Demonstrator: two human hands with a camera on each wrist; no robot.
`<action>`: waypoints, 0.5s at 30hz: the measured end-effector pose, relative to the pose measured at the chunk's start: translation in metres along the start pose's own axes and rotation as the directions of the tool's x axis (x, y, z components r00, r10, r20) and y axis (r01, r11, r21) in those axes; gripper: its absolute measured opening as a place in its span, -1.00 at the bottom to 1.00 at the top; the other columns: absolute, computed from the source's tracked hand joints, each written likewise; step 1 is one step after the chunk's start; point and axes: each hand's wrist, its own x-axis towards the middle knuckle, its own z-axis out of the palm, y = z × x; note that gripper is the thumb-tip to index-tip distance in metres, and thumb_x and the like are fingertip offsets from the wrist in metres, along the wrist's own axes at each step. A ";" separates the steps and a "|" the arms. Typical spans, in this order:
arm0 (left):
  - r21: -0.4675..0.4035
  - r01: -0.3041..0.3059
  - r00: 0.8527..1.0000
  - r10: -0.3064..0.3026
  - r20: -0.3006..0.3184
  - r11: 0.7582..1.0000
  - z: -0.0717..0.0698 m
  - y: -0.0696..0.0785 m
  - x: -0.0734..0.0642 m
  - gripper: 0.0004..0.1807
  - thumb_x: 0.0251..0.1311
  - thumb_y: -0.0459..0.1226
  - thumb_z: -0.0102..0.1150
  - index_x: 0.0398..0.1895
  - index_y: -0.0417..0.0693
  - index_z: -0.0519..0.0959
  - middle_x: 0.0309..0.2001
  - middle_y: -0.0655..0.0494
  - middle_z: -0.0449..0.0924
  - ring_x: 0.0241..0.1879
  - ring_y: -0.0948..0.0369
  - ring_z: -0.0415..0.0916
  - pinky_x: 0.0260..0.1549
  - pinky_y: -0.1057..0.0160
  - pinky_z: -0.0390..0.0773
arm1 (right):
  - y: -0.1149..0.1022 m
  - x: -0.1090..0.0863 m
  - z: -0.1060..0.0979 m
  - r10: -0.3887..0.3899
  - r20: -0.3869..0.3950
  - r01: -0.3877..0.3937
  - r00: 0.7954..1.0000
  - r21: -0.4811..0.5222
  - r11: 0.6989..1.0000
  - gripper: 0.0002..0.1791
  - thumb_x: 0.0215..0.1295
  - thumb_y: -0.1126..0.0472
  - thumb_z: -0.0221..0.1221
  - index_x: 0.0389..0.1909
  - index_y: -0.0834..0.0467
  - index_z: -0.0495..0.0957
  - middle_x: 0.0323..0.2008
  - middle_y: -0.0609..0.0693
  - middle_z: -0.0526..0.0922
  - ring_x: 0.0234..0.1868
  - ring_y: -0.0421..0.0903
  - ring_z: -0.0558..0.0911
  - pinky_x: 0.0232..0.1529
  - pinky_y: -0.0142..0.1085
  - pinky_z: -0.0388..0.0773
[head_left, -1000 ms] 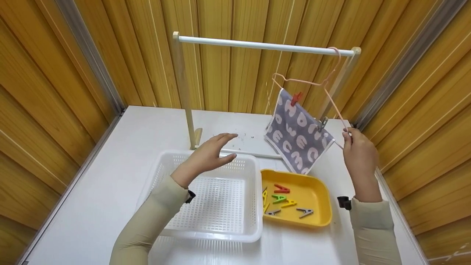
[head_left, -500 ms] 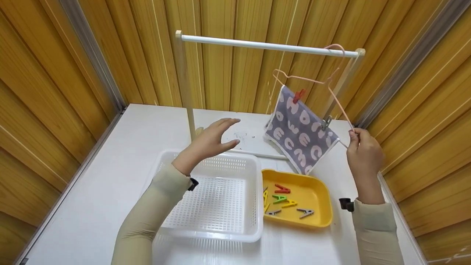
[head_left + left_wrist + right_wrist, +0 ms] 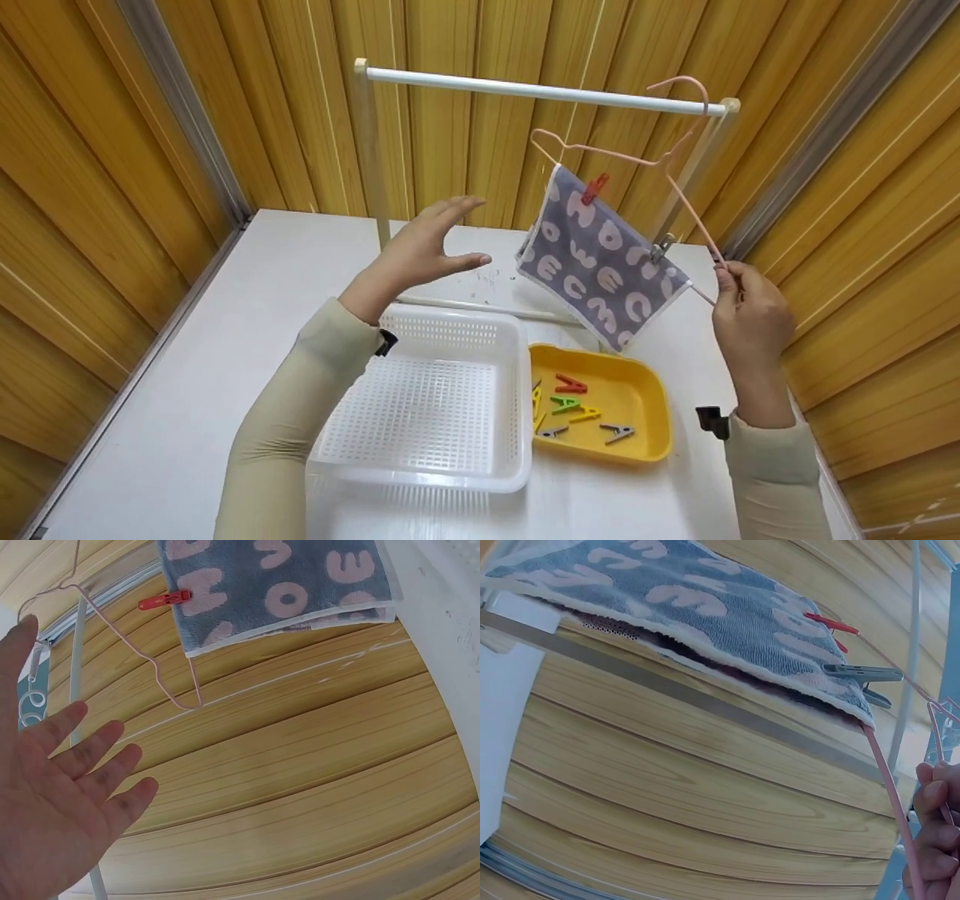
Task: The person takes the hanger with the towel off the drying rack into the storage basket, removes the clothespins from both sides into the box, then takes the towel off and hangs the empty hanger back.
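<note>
Head view: right grip (image 3: 754, 311) pinches the light-looking hanger (image 3: 694, 213) by its corner, likely the steadiest hold beside soft cloth (image 3: 600, 259); left grip (image 3: 421, 251) empty.

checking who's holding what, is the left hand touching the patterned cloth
Apart: the left wrist view shows wall panelling plainly between the left hand and the patterned cloth.
</note>
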 end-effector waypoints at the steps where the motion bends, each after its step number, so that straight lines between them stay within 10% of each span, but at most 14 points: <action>1: 0.011 -0.005 1.000 0.005 -0.005 1.000 -0.003 0.000 0.001 -0.09 0.27 0.07 0.34 0.61 0.12 0.15 0.62 0.03 0.15 0.64 -0.03 0.03 0.57 -0.16 0.16 | -0.003 0.001 -0.002 -0.004 -0.002 0.004 1.000 0.008 1.000 -0.82 0.36 0.36 0.27 -0.22 0.46 0.68 -0.39 0.41 0.72 -0.43 0.31 0.63 -0.42 -0.37 0.28; 9: 0.084 -0.035 0.995 0.042 -0.089 0.996 -0.031 0.007 0.003 -0.09 0.30 0.07 0.31 0.62 0.08 0.14 0.64 0.01 0.10 0.65 -0.03 -0.02 0.57 -0.18 0.14 | -0.020 0.009 -0.022 -0.032 -0.002 0.032 0.999 0.152 0.988 -0.86 0.28 0.43 0.31 -0.26 0.48 0.68 -0.39 0.42 0.73 -0.37 -0.79 0.29 -0.31 -0.76 0.13; 15: 0.111 -0.078 0.975 0.100 -0.201 0.991 -0.048 0.024 0.006 -0.23 0.40 0.02 0.22 0.58 0.03 0.22 0.60 -0.02 0.19 0.63 -0.04 0.07 0.58 -0.14 0.16 | -0.034 0.011 -0.035 -0.069 0.002 0.066 0.998 0.272 0.960 -0.91 0.23 0.55 0.28 -0.28 0.54 0.65 -0.41 0.33 0.76 -0.32 -0.80 0.39 -0.24 -0.83 0.29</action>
